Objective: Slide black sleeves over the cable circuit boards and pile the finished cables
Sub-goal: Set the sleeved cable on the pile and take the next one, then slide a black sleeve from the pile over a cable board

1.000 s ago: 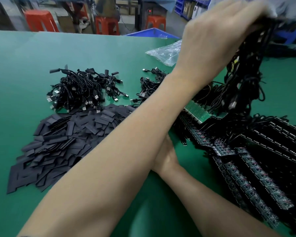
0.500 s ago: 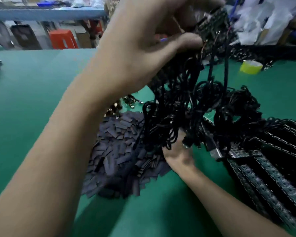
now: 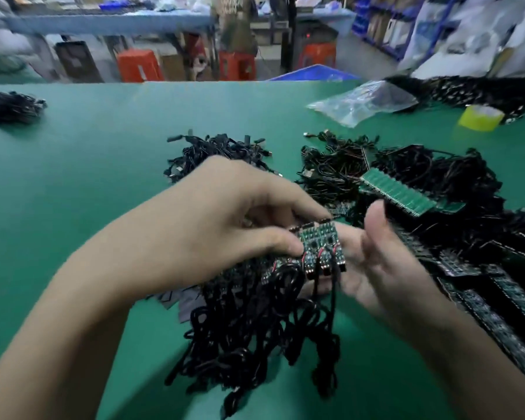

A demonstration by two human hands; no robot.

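Left hand [image 3: 225,225] pinches a strip of small circuit boards [image 3: 320,247], thumb and fingers closed on its near edge. Right hand [image 3: 373,268] lies palm-up under the strip, fingers loosely spread, thumb raised. The boards' black cables [image 3: 255,338] hang in a tangle below both hands onto the green table [image 3: 73,183]. Black sleeves [image 3: 179,301] peek out under the left wrist. Right of the right hand: rows of board strips [image 3: 497,298]. Beyond the hands: a cable pile [image 3: 219,150], a green board panel [image 3: 397,192]. Farther: plastic bag [image 3: 361,101], yellow tape roll [image 3: 479,116]. Left of the left hand, open table.
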